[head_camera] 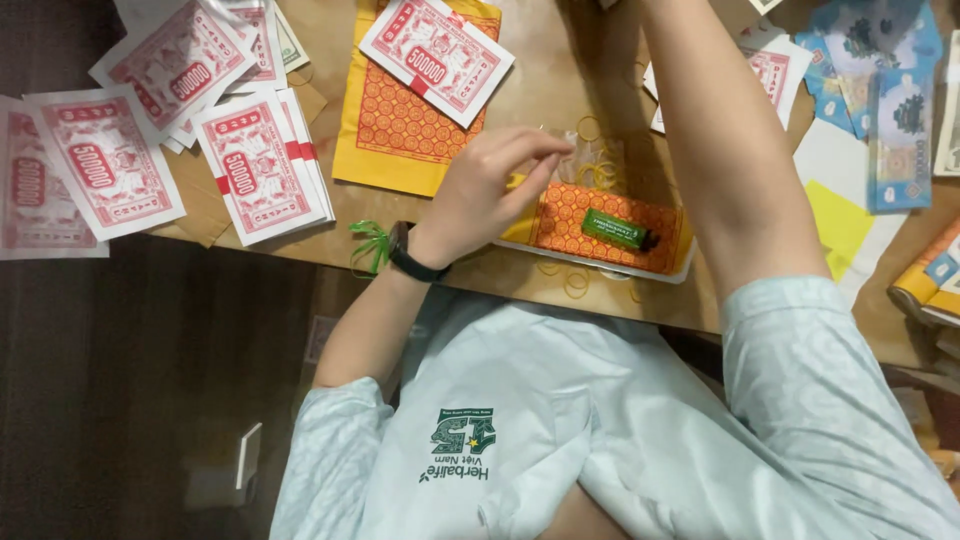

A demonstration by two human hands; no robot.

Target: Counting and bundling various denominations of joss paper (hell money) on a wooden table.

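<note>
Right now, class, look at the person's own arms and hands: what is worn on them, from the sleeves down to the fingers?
Both arms are bare below the short sleeves of a pale, mint-tinted shirt: the left sleeve and the right sleeve. A black band, like a watch or a fitness tracker, circles the left wrist. The left hand has no glove, and no ring shows on its fingers. The right hand lies outside the picture.

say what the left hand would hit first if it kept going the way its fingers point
Most likely the heap of yellow rubber bands on the table, just past the left hand. Behind them lies the right forearm. Height above the table is unclear.
</note>
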